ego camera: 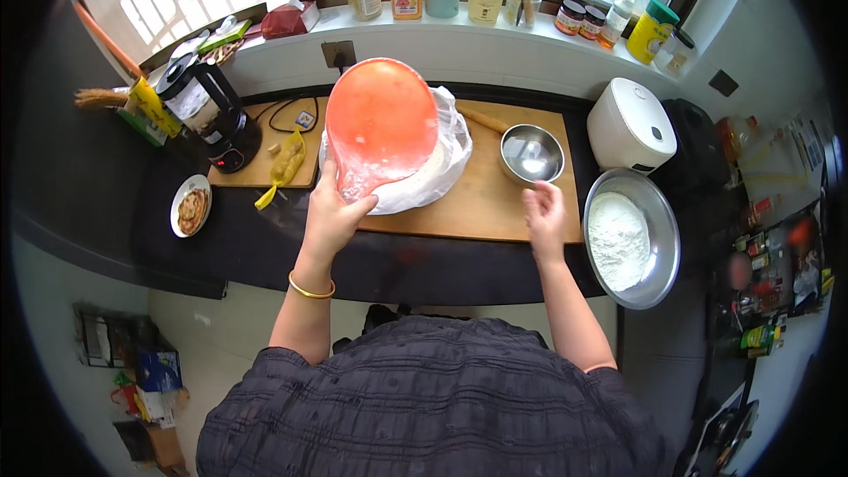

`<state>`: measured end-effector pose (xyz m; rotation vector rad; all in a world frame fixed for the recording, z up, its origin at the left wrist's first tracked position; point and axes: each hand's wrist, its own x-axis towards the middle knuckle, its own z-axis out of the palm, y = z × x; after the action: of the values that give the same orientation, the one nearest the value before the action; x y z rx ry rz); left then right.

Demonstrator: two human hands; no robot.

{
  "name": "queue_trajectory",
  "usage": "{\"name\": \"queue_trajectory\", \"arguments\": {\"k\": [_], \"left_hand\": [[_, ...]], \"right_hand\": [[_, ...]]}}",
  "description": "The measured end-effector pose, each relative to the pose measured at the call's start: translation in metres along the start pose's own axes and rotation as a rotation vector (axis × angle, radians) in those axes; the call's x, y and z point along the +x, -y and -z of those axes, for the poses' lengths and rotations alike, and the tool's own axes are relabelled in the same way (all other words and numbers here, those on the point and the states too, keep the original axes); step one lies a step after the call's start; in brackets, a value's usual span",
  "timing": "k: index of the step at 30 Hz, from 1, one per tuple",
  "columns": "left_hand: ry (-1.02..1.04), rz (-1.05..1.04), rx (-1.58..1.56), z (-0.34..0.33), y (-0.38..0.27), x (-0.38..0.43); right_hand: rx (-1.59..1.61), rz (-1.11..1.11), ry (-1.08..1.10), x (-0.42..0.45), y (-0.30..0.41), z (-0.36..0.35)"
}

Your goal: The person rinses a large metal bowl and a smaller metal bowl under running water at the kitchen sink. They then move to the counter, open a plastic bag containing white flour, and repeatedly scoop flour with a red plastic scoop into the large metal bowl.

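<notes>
My left hand (336,209) grips the short handle end of a red plastic ladle or scoop (381,120), whose wide round part is dusted with white powder. The scoop is held over a white plastic bag (454,162), which shows some white powder and lies on a wooden board (457,218). My right hand (547,215) is just below a small steel bowl (532,154), its fingers curled; no object shows in it, and whether it touches the rim is unclear. A wooden rolling pin (482,120) lies partly behind the bag. At the right, a large steel basin (666,238) holds white flour (618,238).
A white rice cooker (629,124) stands behind the basin. To the left are a blender (215,116), a yellow bag (288,162) on a smaller board and a plate (207,202) with flat food. Jars and a tissue pack (289,21) line the windowsill (424,28).
</notes>
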<state>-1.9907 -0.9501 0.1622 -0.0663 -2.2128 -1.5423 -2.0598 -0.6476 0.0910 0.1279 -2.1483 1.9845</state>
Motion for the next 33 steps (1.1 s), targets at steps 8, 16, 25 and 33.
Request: {"name": "queue_trajectory", "arguments": {"k": [8, 16, 25, 33], "left_hand": [[0.098, 0.105, 0.728, -0.001, 0.023, 0.007], [0.247, 0.239, 0.943, -0.049, 0.071, 0.044], [0.293, 0.24, 0.51, -0.083, 0.113, 0.076], [0.221, 0.885, -0.279, -0.041, 0.103, 0.053]], "right_hand": [[-0.499, 0.245, 0.03, 0.045, 0.012, -0.11], [-0.415, 0.026, -0.015, 0.085, -0.02, -0.136], [-0.233, 0.029, 0.021, 0.092, -0.032, -0.129], [-0.149, -0.04, 0.057, 0.092, -0.021, -0.123]]}}
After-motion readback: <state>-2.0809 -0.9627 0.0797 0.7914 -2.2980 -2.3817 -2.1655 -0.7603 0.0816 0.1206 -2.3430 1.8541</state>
